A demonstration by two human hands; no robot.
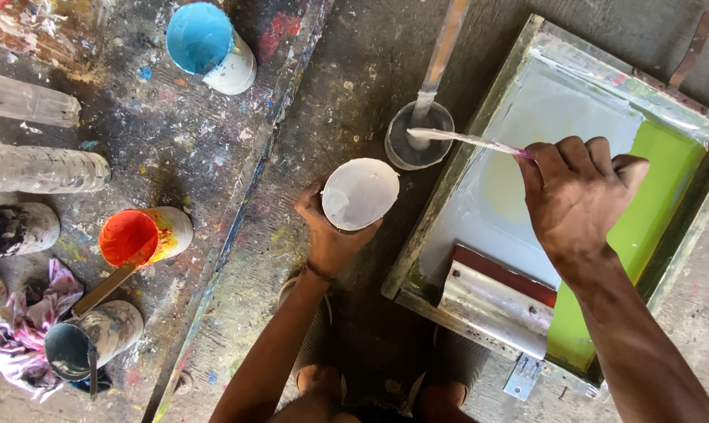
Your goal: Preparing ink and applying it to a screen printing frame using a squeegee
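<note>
A large printing screen frame [479, 106], its mesh partly masked in bright green, lies on the paint-spattered floor [213, 141] with a metal-backed squeegee [495, 301] resting at its near end, and no fresh ink shows on the mesh, so the spreading looks not yet begun. The right hand [577, 196] is closed around a thin white-coated stick [464, 139] reaching from the frame over a grey pot [419, 135], while the left hand [331, 231] grips a white cup [360, 193] just beside that pot; orange [139, 235] and blue cups [207, 43] stand well apart.
</note>
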